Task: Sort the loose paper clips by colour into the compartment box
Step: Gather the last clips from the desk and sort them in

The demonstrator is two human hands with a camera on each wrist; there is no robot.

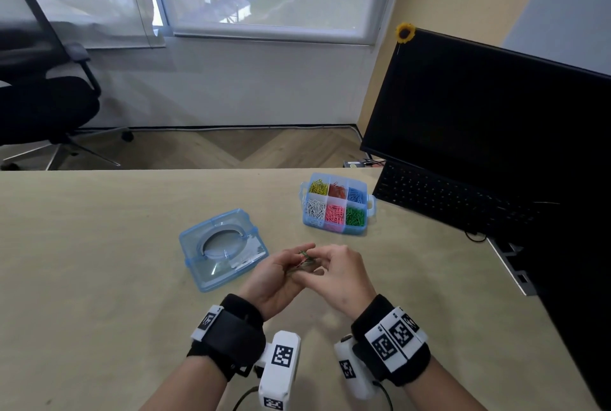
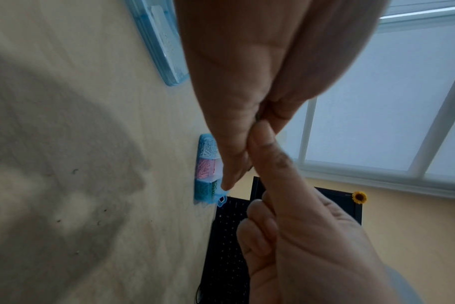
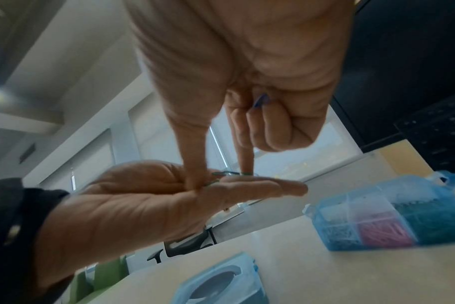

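Observation:
My left hand (image 1: 276, 278) lies palm up above the table with several loose paper clips (image 1: 302, 261), green and red among them, on its straight fingers. My right hand (image 1: 320, 262) reaches over it. In the right wrist view its thumb and index fingertip (image 3: 246, 167) press on the green clips (image 3: 230, 173) in the left palm (image 3: 185, 197), while its other fingers curl round a blue clip (image 3: 260, 100). The blue compartment box (image 1: 337, 229) stands open at the far right, with yellow, red, blue, white, pink and green clips sorted in its cells.
The box's clear blue lid (image 1: 223, 250) lies left of my hands. A black keyboard (image 1: 446, 202) and a monitor (image 1: 496, 106) stand at the right, close to the box. An office chair (image 1: 43, 103) is beyond the table's far edge.

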